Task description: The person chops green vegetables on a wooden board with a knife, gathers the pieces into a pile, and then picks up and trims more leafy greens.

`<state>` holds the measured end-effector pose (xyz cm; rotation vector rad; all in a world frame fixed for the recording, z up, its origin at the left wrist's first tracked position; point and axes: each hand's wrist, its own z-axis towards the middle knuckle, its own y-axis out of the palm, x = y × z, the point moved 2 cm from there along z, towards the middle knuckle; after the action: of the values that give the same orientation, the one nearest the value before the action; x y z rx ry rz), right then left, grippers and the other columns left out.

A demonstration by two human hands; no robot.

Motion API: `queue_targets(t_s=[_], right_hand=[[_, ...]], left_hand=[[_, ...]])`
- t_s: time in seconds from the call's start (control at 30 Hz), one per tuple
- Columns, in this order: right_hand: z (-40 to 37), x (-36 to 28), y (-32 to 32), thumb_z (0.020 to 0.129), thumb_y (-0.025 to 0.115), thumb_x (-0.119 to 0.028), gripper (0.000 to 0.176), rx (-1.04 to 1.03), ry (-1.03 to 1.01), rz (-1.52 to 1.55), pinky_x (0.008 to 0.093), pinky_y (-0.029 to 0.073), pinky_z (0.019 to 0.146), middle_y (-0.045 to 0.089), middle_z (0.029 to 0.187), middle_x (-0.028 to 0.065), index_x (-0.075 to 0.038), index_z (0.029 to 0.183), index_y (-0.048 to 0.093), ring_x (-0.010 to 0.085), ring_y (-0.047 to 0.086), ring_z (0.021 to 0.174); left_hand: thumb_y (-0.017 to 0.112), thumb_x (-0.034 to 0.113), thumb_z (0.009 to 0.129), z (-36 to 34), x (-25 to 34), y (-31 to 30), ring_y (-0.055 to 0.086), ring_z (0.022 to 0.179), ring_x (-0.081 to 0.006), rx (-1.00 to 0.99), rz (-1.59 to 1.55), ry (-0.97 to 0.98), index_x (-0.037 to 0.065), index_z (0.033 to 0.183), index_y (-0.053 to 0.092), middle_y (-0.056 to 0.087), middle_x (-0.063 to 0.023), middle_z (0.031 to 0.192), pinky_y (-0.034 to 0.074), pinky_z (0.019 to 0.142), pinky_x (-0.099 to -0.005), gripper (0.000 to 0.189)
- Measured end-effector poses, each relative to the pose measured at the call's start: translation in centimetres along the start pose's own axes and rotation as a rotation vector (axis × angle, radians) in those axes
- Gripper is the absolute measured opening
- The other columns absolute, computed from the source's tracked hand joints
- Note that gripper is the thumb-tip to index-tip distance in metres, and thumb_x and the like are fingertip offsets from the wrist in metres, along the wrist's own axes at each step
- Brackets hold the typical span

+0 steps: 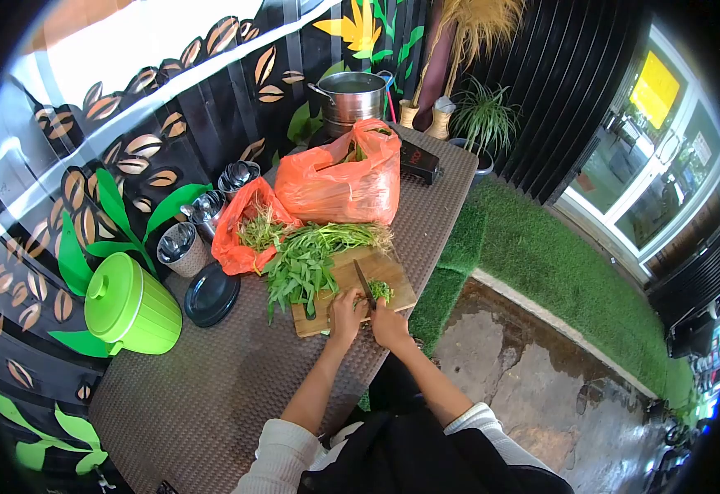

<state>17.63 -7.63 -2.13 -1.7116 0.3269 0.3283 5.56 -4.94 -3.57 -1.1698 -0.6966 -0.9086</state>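
Observation:
On a wooden cutting board [397, 288] near the table's right edge, my right hand [390, 323] is wrapped round the handle of a knife [363, 277], its blade pointing away from me. Close beside the blade, my left hand [346, 314] is closed with fingers bent on the board; greens seem to be pinched there, mostly hidden by the fingers. Chopped greens [381, 290] lie in a small heap right of the knife. A large bunch of leafy greens [304, 262] with long stems covers the board's left and far side.
Behind the board stand a large orange plastic bag [339, 185] and a smaller one [240, 239] holding roots and stems. Cutlery cups [181, 249], dark plates [212, 295] and a green lidded bucket [133, 305] line the wall side. A metal pot [352, 99] sits at the far end.

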Motion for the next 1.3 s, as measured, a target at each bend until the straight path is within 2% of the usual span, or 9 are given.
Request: queue_targets(t_s=[0.07,0.13,0.2,0.23,0.43,0.6,1.13,1.23,1.3], right_hand=[[0.0,0.1,0.3,0.090,0.045,-0.021,0.033,0.005,-0.010,-0.014,0.0496,0.051,0.064,0.063,0.079,0.0263,0.005,0.108,0.039,0.0414,0.064,0.074],[-0.2,-0.3,-0.1,0.090,0.045,-0.021,0.031,0.011,-0.022,-0.027,0.0497,0.050,0.065,0.063,0.079,0.0265,0.005,0.107,0.039,0.0416,0.064,0.075],[-0.3,-0.6,-0.4,0.085,0.050,-0.013,0.044,-0.085,0.009,-0.049,0.0446,0.053,0.072,0.064,0.091,0.0252,0.006,0.122,0.033,0.0382,0.065,0.085],[-0.3,-0.7,-0.5,0.085,0.050,-0.013,0.044,-0.086,0.006,-0.049,0.0446,0.053,0.072,0.064,0.091,0.0252,0.006,0.122,0.033,0.0382,0.065,0.085],[-0.7,-1.4,-1.6,0.084,0.051,-0.012,0.042,-0.137,-0.005,-0.089,0.0438,0.053,0.073,0.064,0.092,0.0253,0.005,0.119,0.036,0.0385,0.065,0.085],[-1.7,-2.0,-0.9,0.085,0.049,-0.011,0.028,-0.029,0.017,-0.044,0.0465,0.052,0.069,0.064,0.082,0.0268,0.005,0.106,0.040,0.0391,0.065,0.080],[-1.1,-2.0,-0.3,0.088,0.045,-0.016,0.024,-0.040,0.013,0.011,0.0483,0.052,0.069,0.063,0.087,0.0277,0.001,0.104,0.039,0.0411,0.065,0.081],[-1.5,-2.2,-0.2,0.082,0.054,-0.010,0.034,-0.025,0.017,-0.055,0.0447,0.054,0.069,0.065,0.083,0.0238,0.002,0.108,0.038,0.0373,0.066,0.080],[-1.8,-2.3,0.2,0.089,0.045,-0.017,0.025,-0.032,0.065,-0.026,0.0489,0.052,0.069,0.064,0.086,0.0268,0.001,0.106,0.038,0.0413,0.065,0.081]], left_hand=[[0.067,0.003,0.076,0.2,0.5,-0.4,0.057,0.090,-0.0300,-0.015,0.083,0.033,0.002,0.089,0.059,0.063,-0.0115,0.087,0.045,0.077,-0.0404,0.016],[0.068,0.005,0.075,0.3,0.5,-1.0,0.057,0.089,-0.0304,0.074,0.106,0.201,0.002,0.090,0.063,0.063,-0.0115,0.090,0.044,0.079,-0.0397,0.016],[0.069,0.006,0.074,-0.1,-0.1,-1.5,0.056,0.089,-0.0304,0.085,0.144,0.183,0.002,0.089,0.064,0.063,-0.0116,0.089,0.044,0.080,-0.0398,0.016],[0.070,0.008,0.074,-0.2,-0.5,-1.6,0.056,0.089,-0.0305,0.095,0.180,0.165,0.003,0.088,0.065,0.062,-0.0116,0.088,0.043,0.081,-0.0400,0.016],[0.070,0.011,0.074,-0.4,-1.5,-1.1,0.054,0.091,-0.0295,0.006,0.139,0.069,0.005,0.084,0.067,0.061,-0.0100,0.087,0.043,0.080,-0.0391,0.012],[0.068,0.011,0.077,-0.9,-0.9,-0.9,0.053,0.092,-0.0284,0.047,0.191,0.084,0.006,0.085,0.068,0.059,-0.0087,0.087,0.040,0.082,-0.0390,0.010],[0.063,0.015,0.082,-1.9,-0.7,-0.8,0.049,0.093,-0.0265,0.122,0.212,0.124,0.005,0.090,0.069,0.058,-0.0059,0.088,0.038,0.084,-0.0381,0.014],[0.063,0.015,0.082,-1.9,-0.6,-0.8,0.049,0.093,-0.0272,0.135,0.233,0.136,0.004,0.090,0.069,0.058,-0.0065,0.089,0.038,0.085,-0.0382,0.014],[0.063,0.015,0.082,-1.8,-0.8,-0.8,0.049,0.093,-0.0274,0.139,0.231,0.137,0.004,0.090,0.069,0.058,-0.0066,0.089,0.038,0.084,-0.0385,0.015]])
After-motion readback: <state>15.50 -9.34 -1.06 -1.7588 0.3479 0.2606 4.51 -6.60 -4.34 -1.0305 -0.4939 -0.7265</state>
